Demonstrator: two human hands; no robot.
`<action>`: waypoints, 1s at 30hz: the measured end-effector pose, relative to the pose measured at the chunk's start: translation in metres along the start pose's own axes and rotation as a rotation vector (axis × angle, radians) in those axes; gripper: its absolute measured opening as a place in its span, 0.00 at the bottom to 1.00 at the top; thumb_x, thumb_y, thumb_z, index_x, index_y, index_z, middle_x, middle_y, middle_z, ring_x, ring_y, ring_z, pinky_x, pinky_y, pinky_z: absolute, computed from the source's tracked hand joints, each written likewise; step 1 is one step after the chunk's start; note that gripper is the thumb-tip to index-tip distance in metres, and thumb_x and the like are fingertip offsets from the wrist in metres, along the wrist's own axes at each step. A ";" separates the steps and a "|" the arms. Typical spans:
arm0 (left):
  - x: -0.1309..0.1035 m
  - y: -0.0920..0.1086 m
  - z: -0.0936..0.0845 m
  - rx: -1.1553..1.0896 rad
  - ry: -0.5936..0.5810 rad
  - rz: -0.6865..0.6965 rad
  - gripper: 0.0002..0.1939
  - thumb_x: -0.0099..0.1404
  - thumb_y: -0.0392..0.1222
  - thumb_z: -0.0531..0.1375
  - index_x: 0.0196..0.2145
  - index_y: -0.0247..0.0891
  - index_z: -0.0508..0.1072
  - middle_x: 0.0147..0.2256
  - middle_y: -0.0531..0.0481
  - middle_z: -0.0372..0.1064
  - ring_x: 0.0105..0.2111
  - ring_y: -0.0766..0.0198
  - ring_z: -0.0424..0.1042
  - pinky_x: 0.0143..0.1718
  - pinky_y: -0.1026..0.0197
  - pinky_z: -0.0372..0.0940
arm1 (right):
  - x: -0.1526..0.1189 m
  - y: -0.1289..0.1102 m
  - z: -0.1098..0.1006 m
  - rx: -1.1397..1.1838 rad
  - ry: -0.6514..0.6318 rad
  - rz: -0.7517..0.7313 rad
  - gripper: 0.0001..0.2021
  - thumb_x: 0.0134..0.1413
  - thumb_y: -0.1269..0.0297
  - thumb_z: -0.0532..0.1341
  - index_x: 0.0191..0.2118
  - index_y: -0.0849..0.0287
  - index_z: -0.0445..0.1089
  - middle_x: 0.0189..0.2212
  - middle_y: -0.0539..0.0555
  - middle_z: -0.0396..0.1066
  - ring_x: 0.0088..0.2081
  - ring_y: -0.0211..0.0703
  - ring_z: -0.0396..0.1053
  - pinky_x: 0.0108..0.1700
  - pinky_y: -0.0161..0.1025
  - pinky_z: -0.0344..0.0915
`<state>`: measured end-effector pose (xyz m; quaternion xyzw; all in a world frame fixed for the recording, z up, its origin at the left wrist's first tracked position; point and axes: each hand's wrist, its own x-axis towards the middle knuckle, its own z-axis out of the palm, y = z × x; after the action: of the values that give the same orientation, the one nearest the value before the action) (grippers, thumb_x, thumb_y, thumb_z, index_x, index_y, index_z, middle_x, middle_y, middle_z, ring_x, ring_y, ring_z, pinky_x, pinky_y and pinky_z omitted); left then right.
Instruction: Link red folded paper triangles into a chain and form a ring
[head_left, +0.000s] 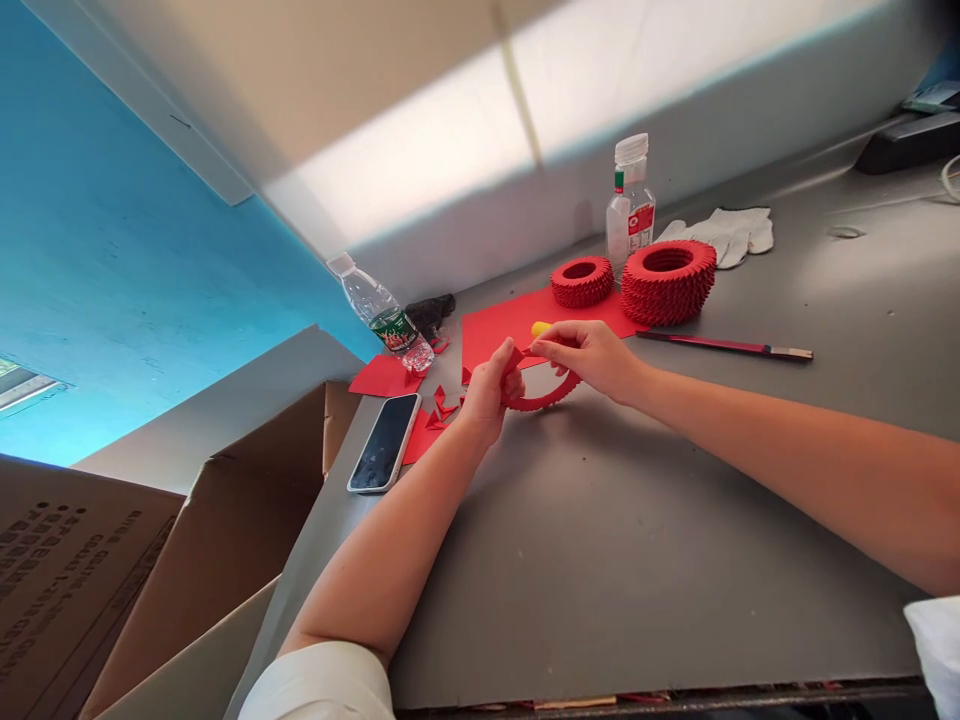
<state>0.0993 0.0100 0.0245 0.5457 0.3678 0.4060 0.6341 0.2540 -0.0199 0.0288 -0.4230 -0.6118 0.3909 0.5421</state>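
One grey bench spreads under everything we work on, with a brown cardboard box standing off its left edge. Across the bench from us lies a red paper sheet. Behind it we see a clear bottle with a white cap and red label; another bottle, with a green label, stands farther left. A white glove lies to the right of the first.

Our left hand has its grip closed on a thin red ring, in front of the sheet. Our right hand is bent in over the ring's other side, its fingertips near our left thumb; we cannot tell whether its grip is closed on anything.

A thick spiky ring sits in front of the clear bottle, and a smaller spiky ring just left of it, on the sheet. Left of our hands we have a phone. Smallest are a yellow piece, just beyond our right fingers, and red paper folds near the phone.
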 end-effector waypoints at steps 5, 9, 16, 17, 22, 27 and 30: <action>0.002 0.005 -0.006 0.069 -0.064 -0.054 0.25 0.57 0.58 0.53 0.14 0.35 0.58 0.15 0.55 0.52 0.18 0.71 0.55 0.23 0.67 0.56 | -0.001 0.001 0.000 -0.032 -0.050 -0.044 0.13 0.48 0.54 0.57 0.34 0.58 0.70 0.28 0.50 0.65 0.26 0.34 0.59 0.28 0.35 0.61; 0.003 0.009 -0.009 0.133 -0.065 -0.031 0.24 0.58 0.58 0.51 0.20 0.34 0.67 0.15 0.55 0.52 0.17 0.72 0.55 0.22 0.67 0.56 | -0.002 -0.001 0.000 -0.100 -0.033 -0.059 0.10 0.49 0.57 0.56 0.31 0.58 0.69 0.25 0.49 0.63 0.27 0.34 0.58 0.27 0.34 0.58; 0.001 0.007 -0.003 0.091 -0.050 0.003 0.22 0.58 0.53 0.55 0.16 0.36 0.53 0.16 0.58 0.47 0.14 0.75 0.45 0.18 0.68 0.50 | -0.003 -0.001 0.003 -0.193 0.033 -0.065 0.10 0.48 0.58 0.57 0.27 0.60 0.68 0.22 0.47 0.62 0.25 0.33 0.55 0.28 0.34 0.53; 0.001 0.007 -0.002 0.092 -0.061 -0.003 0.22 0.57 0.52 0.55 0.16 0.37 0.52 0.16 0.58 0.46 0.14 0.75 0.45 0.18 0.68 0.49 | -0.003 -0.001 0.003 -0.203 0.034 -0.059 0.10 0.47 0.59 0.57 0.27 0.60 0.68 0.23 0.47 0.62 0.25 0.33 0.55 0.28 0.34 0.53; 0.000 0.008 -0.002 0.120 -0.112 -0.001 0.24 0.57 0.51 0.56 0.16 0.37 0.47 0.15 0.59 0.40 0.15 0.75 0.43 0.18 0.68 0.46 | -0.004 -0.002 0.004 -0.226 0.007 -0.067 0.09 0.48 0.59 0.57 0.27 0.60 0.68 0.22 0.47 0.62 0.25 0.33 0.55 0.27 0.34 0.52; 0.000 0.009 -0.002 0.141 -0.125 0.000 0.23 0.58 0.51 0.55 0.16 0.38 0.48 0.15 0.59 0.39 0.15 0.74 0.42 0.17 0.68 0.44 | -0.006 -0.004 0.004 -0.235 -0.004 -0.103 0.09 0.48 0.60 0.57 0.28 0.60 0.68 0.21 0.47 0.62 0.24 0.32 0.55 0.27 0.33 0.52; 0.000 0.009 -0.002 0.145 -0.127 0.000 0.22 0.58 0.51 0.55 0.17 0.37 0.49 0.16 0.59 0.39 0.15 0.74 0.42 0.17 0.68 0.44 | -0.008 -0.004 0.005 -0.235 0.003 -0.117 0.09 0.48 0.61 0.57 0.28 0.61 0.68 0.21 0.47 0.62 0.24 0.32 0.56 0.27 0.33 0.53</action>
<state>0.0964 0.0112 0.0335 0.6151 0.3551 0.3428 0.6149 0.2492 -0.0286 0.0297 -0.4481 -0.6761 0.2835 0.5116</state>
